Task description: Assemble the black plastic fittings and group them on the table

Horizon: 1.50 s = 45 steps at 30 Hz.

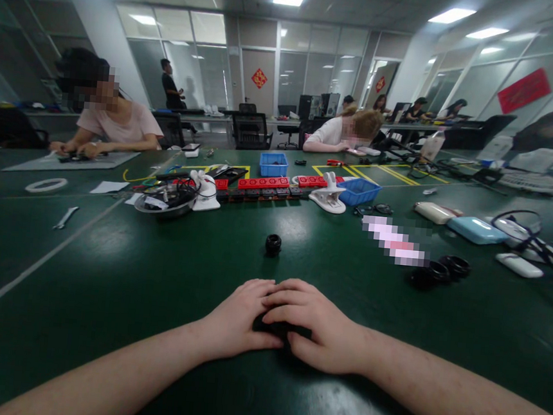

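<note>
The left hand and the right hand are pressed close together, low on the green bench. Their fingers curl down and meet, and the right fingertips lie a little over the left ones. Under them sits a small black thing. Both hands close around it, one on each side. Only a dark bit of it shows between the thumbs and under the fingers, so its shape is hard to tell. It rests on the bench, right in the middle between the two hands.

Straight ahead of the hands, a little way off, a small black cap stands alone. Ahead and to the right lie some black rings, close to each other. Far off to the left lies a small wrench, and past it a white tape ring. Farther ahead of the hands there is a row of red strips, a white clip and a blue basket. Across the bench on the far left, another person leans over a grey mat.
</note>
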Each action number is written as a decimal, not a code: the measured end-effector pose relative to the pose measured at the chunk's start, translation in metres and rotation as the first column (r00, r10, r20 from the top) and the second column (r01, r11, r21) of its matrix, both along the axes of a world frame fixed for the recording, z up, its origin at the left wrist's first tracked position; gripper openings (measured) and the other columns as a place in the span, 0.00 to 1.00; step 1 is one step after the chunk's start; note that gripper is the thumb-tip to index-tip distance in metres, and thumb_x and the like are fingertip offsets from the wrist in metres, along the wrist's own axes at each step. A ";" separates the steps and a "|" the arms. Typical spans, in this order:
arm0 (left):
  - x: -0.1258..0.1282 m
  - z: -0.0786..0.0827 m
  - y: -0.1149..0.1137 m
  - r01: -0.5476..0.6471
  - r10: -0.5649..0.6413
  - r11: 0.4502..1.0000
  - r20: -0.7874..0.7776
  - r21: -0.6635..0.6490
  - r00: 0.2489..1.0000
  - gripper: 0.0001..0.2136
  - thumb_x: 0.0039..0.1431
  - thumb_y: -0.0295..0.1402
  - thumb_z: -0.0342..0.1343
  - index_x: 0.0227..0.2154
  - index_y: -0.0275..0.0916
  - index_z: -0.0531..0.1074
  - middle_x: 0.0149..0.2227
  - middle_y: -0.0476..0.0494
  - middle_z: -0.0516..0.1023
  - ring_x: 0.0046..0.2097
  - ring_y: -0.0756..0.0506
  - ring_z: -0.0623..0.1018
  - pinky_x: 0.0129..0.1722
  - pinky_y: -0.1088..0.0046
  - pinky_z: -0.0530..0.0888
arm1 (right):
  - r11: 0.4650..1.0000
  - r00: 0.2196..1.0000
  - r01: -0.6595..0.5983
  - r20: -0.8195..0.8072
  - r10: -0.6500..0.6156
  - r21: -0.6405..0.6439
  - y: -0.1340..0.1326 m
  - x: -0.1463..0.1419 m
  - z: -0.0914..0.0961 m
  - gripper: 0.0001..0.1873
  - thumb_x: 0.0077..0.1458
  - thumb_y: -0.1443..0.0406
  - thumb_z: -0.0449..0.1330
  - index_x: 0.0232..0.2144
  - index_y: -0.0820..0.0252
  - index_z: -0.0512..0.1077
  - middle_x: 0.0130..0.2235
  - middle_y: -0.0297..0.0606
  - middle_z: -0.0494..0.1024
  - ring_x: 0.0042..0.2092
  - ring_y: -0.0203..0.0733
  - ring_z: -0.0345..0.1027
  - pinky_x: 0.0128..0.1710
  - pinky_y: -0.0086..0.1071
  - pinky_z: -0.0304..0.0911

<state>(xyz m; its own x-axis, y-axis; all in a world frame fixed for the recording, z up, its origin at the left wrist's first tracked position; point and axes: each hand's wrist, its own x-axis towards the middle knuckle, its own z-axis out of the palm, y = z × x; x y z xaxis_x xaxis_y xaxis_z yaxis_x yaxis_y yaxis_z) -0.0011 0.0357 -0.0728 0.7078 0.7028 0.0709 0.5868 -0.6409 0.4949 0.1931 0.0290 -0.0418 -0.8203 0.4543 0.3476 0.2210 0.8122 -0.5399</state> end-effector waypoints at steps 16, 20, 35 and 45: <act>0.000 -0.001 0.001 0.004 -0.004 1.000 0.009 0.024 1.000 0.26 0.49 0.43 0.59 0.50 0.39 0.65 0.54 0.38 0.65 0.57 0.37 0.61 0.57 0.56 0.55 | 0.956 0.956 0.292 -0.035 -0.291 0.018 -0.005 -0.003 -0.007 0.24 0.46 0.58 0.61 0.45 0.64 0.64 0.43 0.44 0.68 0.43 0.45 0.60 0.43 0.41 0.58; -0.001 -0.002 0.001 0.003 -0.004 1.000 0.018 0.022 1.000 0.27 0.49 0.41 0.59 0.52 0.39 0.63 0.55 0.39 0.64 0.57 0.38 0.61 0.57 0.56 0.55 | 0.959 0.960 0.279 0.022 -0.280 0.038 -0.007 -0.005 -0.006 0.16 0.48 0.63 0.60 0.41 0.62 0.67 0.40 0.43 0.69 0.42 0.44 0.60 0.42 0.41 0.59; -0.001 -0.006 0.002 0.013 -0.014 1.000 0.040 0.021 0.999 0.25 0.46 0.42 0.62 0.48 0.43 0.67 0.54 0.44 0.66 0.57 0.39 0.62 0.57 0.56 0.55 | 0.999 0.994 0.028 -0.109 -0.031 -0.034 -0.001 -0.002 -0.006 0.16 0.40 0.76 0.50 0.33 0.61 0.68 0.39 0.40 0.71 0.43 0.41 0.62 0.45 0.38 0.59; 0.000 -0.005 0.001 0.020 -0.021 0.999 0.026 0.038 0.999 0.24 0.47 0.42 0.61 0.48 0.44 0.67 0.55 0.44 0.65 0.57 0.39 0.61 0.57 0.57 0.55 | 0.998 0.989 0.070 -0.128 -0.069 -0.003 -0.004 -0.002 -0.006 0.16 0.41 0.76 0.48 0.30 0.59 0.71 0.39 0.37 0.75 0.46 0.40 0.64 0.55 0.44 0.47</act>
<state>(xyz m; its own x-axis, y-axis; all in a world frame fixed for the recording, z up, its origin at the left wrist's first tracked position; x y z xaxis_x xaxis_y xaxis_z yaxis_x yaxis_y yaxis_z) -0.0012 0.0364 -0.0778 0.7197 0.6846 0.1159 0.5602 -0.6711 0.4855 0.1911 0.0253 -0.0473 -0.7356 0.5081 0.4480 0.2063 0.7980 -0.5662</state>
